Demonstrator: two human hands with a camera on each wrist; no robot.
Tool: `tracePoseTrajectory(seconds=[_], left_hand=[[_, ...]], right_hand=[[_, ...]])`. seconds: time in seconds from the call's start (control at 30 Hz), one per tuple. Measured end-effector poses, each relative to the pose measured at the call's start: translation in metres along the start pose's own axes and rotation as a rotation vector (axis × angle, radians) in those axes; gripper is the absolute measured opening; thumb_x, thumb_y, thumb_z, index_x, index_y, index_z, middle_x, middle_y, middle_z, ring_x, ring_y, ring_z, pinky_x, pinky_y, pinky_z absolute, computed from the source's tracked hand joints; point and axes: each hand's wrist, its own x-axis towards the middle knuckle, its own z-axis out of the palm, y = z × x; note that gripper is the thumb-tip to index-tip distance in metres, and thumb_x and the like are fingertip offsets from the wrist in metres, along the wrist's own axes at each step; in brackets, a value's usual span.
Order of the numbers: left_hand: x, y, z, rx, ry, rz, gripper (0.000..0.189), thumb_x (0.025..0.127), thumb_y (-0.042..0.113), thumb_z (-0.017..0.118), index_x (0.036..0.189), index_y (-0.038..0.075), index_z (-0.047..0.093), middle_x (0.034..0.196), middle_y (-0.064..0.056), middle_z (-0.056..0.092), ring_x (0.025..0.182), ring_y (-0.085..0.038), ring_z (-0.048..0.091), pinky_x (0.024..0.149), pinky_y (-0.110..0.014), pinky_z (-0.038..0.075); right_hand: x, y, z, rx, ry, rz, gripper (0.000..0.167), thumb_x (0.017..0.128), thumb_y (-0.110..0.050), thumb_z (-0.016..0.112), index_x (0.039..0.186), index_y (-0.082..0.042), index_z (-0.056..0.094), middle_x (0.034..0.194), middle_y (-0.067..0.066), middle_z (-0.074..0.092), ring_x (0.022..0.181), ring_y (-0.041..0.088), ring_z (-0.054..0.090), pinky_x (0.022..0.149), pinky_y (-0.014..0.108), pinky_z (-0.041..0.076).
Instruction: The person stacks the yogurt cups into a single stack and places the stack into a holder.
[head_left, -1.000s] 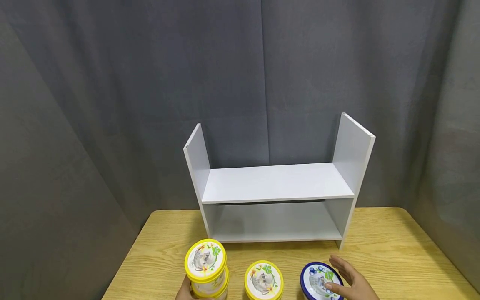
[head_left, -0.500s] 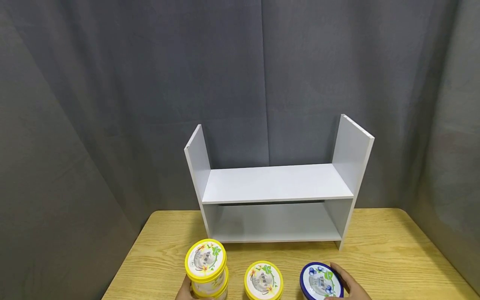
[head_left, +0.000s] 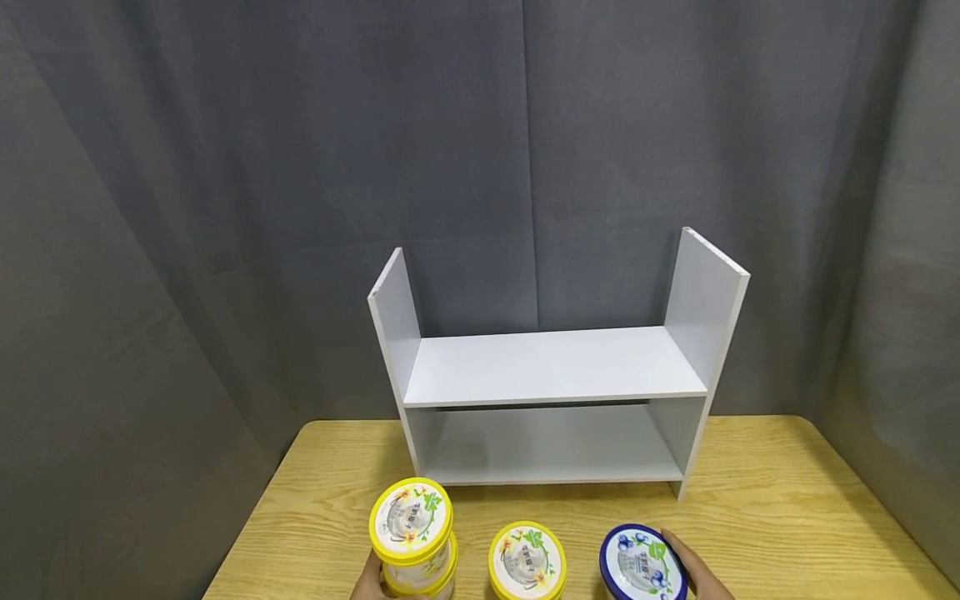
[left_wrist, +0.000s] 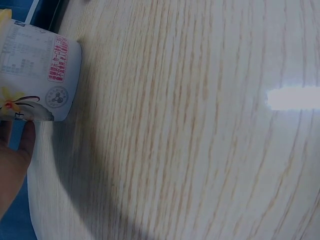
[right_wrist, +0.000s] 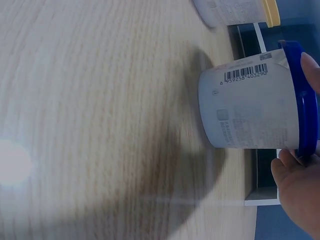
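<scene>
Right hand (head_left: 699, 568) has closed in, gripping the blue tub (head_left: 642, 565) on the table (head_left: 300, 517)! Left hand (head_left: 370, 581) clasps the lower yellow tub (head_left: 447, 577); any jerk could topple the upper tub (head_left: 411, 522) stacked on it. White shelf (head_left: 551, 367) stands farther back.

Wht 2-tier shelf (head_left: 555, 365) stands on wood-grain tbl (head_left: 780, 508) w/ gry curtain (head_left: 337, 167) bhnd.

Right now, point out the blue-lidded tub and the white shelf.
Blue-lidded tub (right_wrist: 255, 105), right wrist view, on its barcoded side wall.
White shelf (head_left: 555, 365), head view, middle of its upper board.
</scene>
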Motion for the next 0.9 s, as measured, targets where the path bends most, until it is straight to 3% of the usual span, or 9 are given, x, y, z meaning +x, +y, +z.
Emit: tracePoseTrajectory(seconds=[0.2, 0.43, 0.53, 0.73, 0.9], left_hand=[[0.0, 0.003, 0.002, -0.02, 0.011, -0.025, 0.087, 0.065, 0.013, 0.075, 0.122, -0.007, 0.012, 0.11, -0.022, 0.035, 0.092, -0.023, 0.051, 0.08, -0.037, 0.046], [-0.003, 0.004, 0.005, -0.057, 0.02, -0.04, 0.093, 0.064, 0.014, 0.076, 0.127, -0.001, 0.01, 0.117, -0.021, 0.034, 0.099, -0.026, 0.047, 0.084, -0.039, 0.042], [-0.004, 0.005, 0.008, -0.083, 0.029, -0.084, 0.098, 0.064, 0.015, 0.077, 0.132, 0.006, 0.007, 0.125, -0.019, 0.031, 0.107, -0.029, 0.042, 0.088, -0.044, 0.038], [-0.004, 0.005, 0.008, -0.068, 0.047, -0.091, 0.097, 0.063, 0.016, 0.077, 0.132, 0.006, 0.009, 0.125, -0.018, 0.031, 0.108, -0.03, 0.042, 0.089, -0.044, 0.038], [-0.005, 0.005, 0.008, -0.078, 0.038, -0.088, 0.095, 0.064, 0.016, 0.076, 0.132, 0.004, 0.01, 0.123, -0.019, 0.032, 0.105, -0.03, 0.045, 0.087, -0.042, 0.041]], right_hand=[[-0.001, 0.001, 0.002, -0.021, 0.021, -0.018, 0.098, 0.072, -0.019, 0.069, 0.132, 0.009, -0.002, 0.127, 0.035, 0.01, 0.114, 0.048, 0.02, 0.093, 0.06, 0.019], [0.002, 0.005, 0.001, 0.041, 0.012, 0.068, 0.096, 0.075, -0.02, 0.066, 0.133, 0.005, -0.006, 0.127, 0.032, 0.012, 0.112, 0.045, 0.025, 0.093, 0.053, 0.027], [0.001, 0.002, 0.003, 0.06, 0.069, 0.118, 0.097, 0.074, -0.02, 0.068, 0.135, 0.004, -0.004, 0.128, 0.032, 0.011, 0.111, 0.045, 0.025, 0.092, 0.05, 0.032], [0.0, -0.003, 0.008, 0.118, 0.133, 0.118, 0.095, 0.072, -0.015, 0.069, 0.135, 0.004, 0.001, 0.131, 0.031, 0.008, 0.113, 0.044, 0.02, 0.095, 0.05, 0.026], [-0.003, -0.007, 0.015, 0.119, 0.174, 0.132, 0.095, 0.072, -0.018, 0.07, 0.136, 0.002, 0.002, 0.131, 0.031, 0.009, 0.114, 0.044, 0.021, 0.095, 0.047, 0.03]])
